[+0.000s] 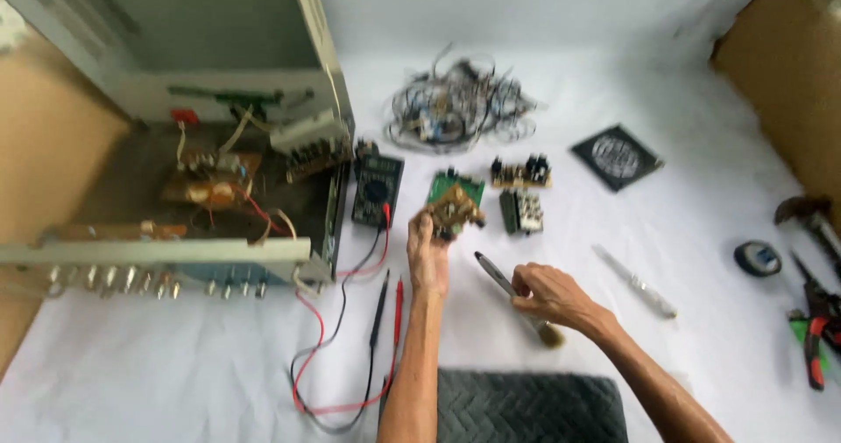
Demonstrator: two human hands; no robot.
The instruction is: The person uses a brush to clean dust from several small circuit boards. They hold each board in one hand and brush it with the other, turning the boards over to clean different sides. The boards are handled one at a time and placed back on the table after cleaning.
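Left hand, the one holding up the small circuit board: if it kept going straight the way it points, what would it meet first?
Likely the green circuit board lying just beyond the left hand and its held small circuit board; farther on, the tangle of wires. Depth is hard to judge here.

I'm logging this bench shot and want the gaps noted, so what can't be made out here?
All in the head view:
- Small circuit board: the left hand covers its lower edge, and blur hides its parts.
- Brush: the right hand wraps its middle.
- Pliers: partly cut off by the right edge.
- Open metal case: its top and left side are cut off, and the inner wiring is blurred.
- Wire pile: single strands are too tangled to tell apart.
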